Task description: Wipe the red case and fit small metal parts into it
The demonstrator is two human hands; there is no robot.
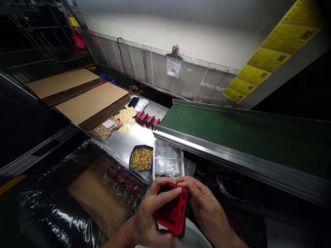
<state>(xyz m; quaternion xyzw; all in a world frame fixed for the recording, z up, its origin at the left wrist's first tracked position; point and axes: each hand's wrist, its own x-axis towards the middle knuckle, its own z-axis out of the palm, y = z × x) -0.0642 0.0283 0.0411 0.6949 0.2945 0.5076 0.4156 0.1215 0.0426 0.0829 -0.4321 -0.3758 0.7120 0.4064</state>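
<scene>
My left hand [152, 213] is wrapped around a red plastic housing [178, 215], a hollow frame with slots along its right side. It is held tilted, low in the view. My right hand [207, 206] has its fingers bent together at the housing's top edge, close to my left fingertips. Anything small between those right fingertips is hidden. Just beyond my hands stands a white divided tray [154, 168] holding clear plastic bags [167, 167]. Left of that tray is a blue bin [130, 165] filled with small brass-coloured parts [142, 158].
A green conveyor belt [232, 134] runs off to the right. Several red-and-black pieces [147, 119] line up by its end. Flat cardboard stacks [93, 100], a bag of brass-coloured parts [104, 129] and yellow stickers [126, 119] lie left. A plastic-lined box [98, 196] stands lower left.
</scene>
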